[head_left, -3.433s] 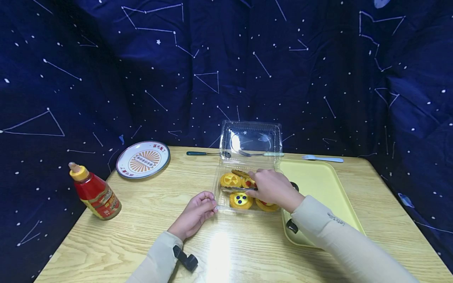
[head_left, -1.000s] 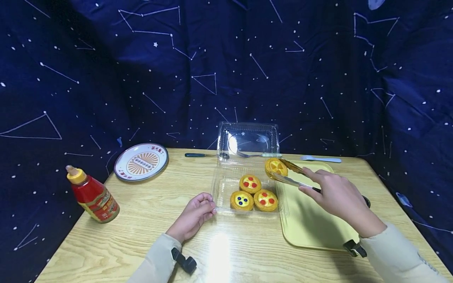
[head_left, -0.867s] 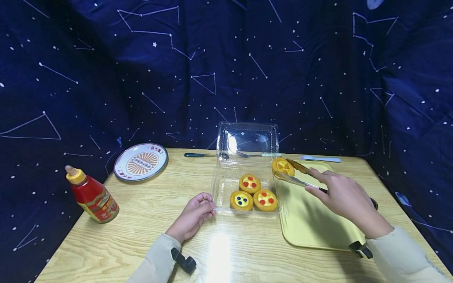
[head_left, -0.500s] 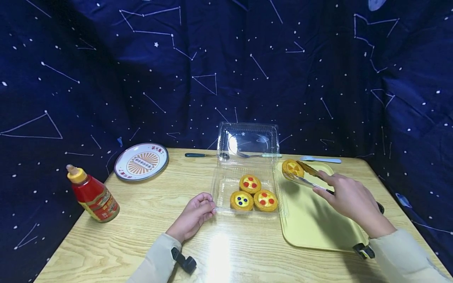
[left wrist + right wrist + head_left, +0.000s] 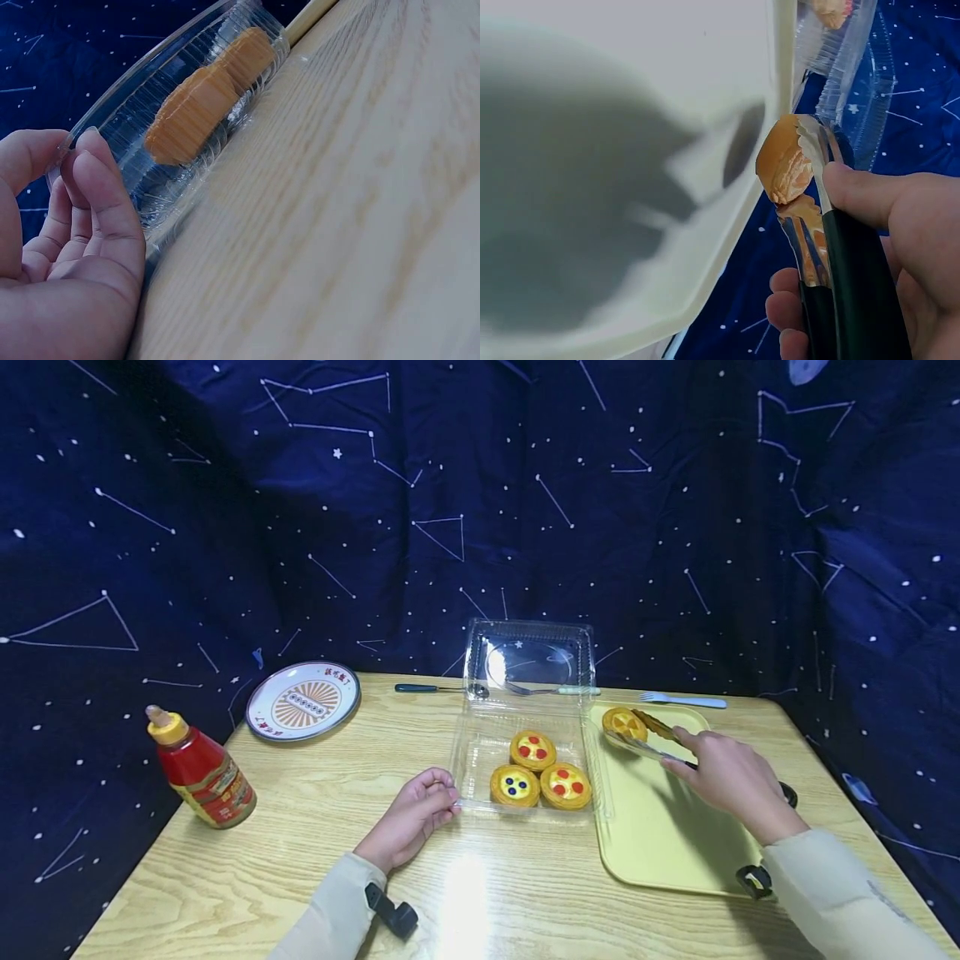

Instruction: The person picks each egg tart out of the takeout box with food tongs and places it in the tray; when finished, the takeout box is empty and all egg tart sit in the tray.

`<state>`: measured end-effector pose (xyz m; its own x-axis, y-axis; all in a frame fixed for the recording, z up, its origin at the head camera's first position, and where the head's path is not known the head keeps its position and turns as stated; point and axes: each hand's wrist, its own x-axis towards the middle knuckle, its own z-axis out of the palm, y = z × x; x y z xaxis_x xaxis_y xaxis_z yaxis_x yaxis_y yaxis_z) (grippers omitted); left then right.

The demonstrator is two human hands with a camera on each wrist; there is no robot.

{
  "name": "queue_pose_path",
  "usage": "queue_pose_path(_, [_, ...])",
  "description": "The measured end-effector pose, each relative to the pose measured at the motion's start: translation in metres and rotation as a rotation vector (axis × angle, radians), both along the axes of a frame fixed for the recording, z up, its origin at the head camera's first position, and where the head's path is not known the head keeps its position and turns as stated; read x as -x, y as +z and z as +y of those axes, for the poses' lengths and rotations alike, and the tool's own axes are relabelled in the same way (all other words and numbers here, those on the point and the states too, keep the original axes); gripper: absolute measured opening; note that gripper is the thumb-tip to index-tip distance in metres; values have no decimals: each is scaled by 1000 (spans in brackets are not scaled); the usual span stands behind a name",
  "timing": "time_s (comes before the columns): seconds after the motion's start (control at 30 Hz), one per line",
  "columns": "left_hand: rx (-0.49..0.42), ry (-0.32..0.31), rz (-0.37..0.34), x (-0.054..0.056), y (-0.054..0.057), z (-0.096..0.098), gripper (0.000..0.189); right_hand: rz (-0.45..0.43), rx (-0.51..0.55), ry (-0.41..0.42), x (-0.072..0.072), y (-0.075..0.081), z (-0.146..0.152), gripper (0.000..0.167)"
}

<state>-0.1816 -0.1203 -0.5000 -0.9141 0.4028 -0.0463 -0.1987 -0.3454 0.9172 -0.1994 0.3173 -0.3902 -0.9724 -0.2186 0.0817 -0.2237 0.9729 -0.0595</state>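
Observation:
My right hand (image 5: 731,781) grips a pair of metal tongs (image 5: 829,247) with black handles. Between the tong tips is an egg tart (image 5: 624,725) with a wedge-patterned top, over the far left corner of the yellow tray (image 5: 675,835). In the right wrist view its shadow falls on the tray, apart from it. My left hand (image 5: 412,814) pinches the near left corner of a clear plastic clamshell box (image 5: 474,760), its lid raised. Inside sit two tarts with red dots, one farther back (image 5: 532,750) and one nearer (image 5: 566,786), plus a tart with blue dots (image 5: 514,786).
A red squeeze bottle (image 5: 206,772) with a yellow cap stands at the left. Behind it lies a patterned plate (image 5: 303,700). Along the table's back edge are a dark-handled utensil (image 5: 420,688), a fork (image 5: 577,691) partly behind the clear lid, and a light blue fork (image 5: 686,700).
The wedge-topped tart has come out of the box in the tongs and moved right over the tray, lately a little lower. My left hand stays at the box corner.

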Motion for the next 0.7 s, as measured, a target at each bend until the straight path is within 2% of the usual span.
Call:
queue_pose_path(0.33, [-5,-4,-2,0,0,0,15,-47,5,-28,11,-9,1,68])
queue_pose_path(0.43, [-1,-4,2,0,1,0,16,-60,19,-41,11,-10,1,76])
queue_pose_path(0.6, [7,0,0,0,1,1,17,-91,32,-70,9,-5,0,90])
queue_pose_path(0.7, [3,2,-3,0,0,1,17,-88,26,-74,6,1,-1,91])
